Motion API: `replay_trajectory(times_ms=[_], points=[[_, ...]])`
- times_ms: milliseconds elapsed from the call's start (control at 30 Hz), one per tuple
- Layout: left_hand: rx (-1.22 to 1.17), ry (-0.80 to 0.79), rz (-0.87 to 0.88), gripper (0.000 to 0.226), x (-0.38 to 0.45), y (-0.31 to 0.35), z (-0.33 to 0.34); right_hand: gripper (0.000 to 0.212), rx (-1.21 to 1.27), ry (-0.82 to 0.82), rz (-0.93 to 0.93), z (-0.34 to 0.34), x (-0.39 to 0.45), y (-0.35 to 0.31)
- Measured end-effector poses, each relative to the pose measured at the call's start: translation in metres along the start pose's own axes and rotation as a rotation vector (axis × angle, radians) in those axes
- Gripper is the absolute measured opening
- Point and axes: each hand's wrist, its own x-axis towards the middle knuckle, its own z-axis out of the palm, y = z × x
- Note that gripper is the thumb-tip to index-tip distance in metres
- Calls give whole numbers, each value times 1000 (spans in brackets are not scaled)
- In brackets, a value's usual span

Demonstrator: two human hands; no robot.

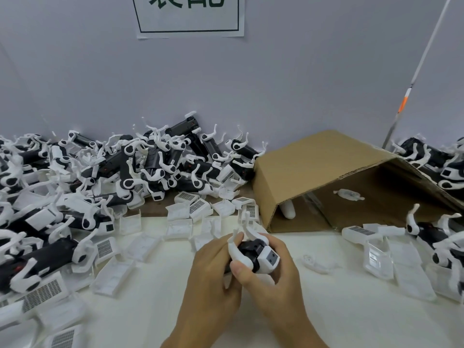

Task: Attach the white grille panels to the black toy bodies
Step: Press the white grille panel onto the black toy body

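Observation:
Both my hands hold one black toy body (252, 249) with white legs just above the white table, near its middle. My left hand (213, 275) wraps the body's rear from the left. My right hand (271, 275) cups it from the right, thumb pressed on a white leg. The toy's white head end (270, 258) points right. Whether a grille panel sits on this body is hidden by my fingers. Loose white grille panels (198, 207) lie scattered across the table.
A large pile of black-and-white toy bodies (140, 167) fills the back left. A tipped cardboard box (324, 172) lies open at the back right, with more toys (434, 232) and panels (379, 257) beside it. A white table (351, 317) spreads in front.

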Motion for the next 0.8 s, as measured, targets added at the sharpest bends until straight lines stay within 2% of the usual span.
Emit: replay_trajectory(times_ms=[67, 133, 200, 300, 367, 433, 533, 633, 733, 800], points=[[51, -19, 20, 62, -2, 0, 3, 50, 25, 56, 20, 0, 1, 0], [163, -65, -2, 86, -3, 2, 8, 48, 42, 105, 38, -3, 4, 0], [255, -30, -3, 104, -3, 2, 13, 45, 42, 107, 63, -4, 7, -1], [125, 170, 6, 84, -1, 0, 12, 48, 82, 135, 115, -3, 10, -1], [-59, 297, -107, 71, 1, 6, 6, 65, 119, 154, 140, -2, 12, 0], [-360, 387, -297, 53, 4, 11, 2, 77, 166, 193, 178, -3, 14, -1], [-842, 500, -610, 37, 13, 8, -8, 71, 111, 167, 145, -3, 14, -1], [-1381, 406, -880, 36, 18, 7, -12, 58, -39, 17, -17, -1, 4, -3], [-1607, 296, -1014, 38, 18, 12, -12, 55, -277, -184, -268, 3, -4, 1], [-1663, 239, -1053, 37, 17, 13, -10, 45, -312, -186, -324, 4, -4, 6]])
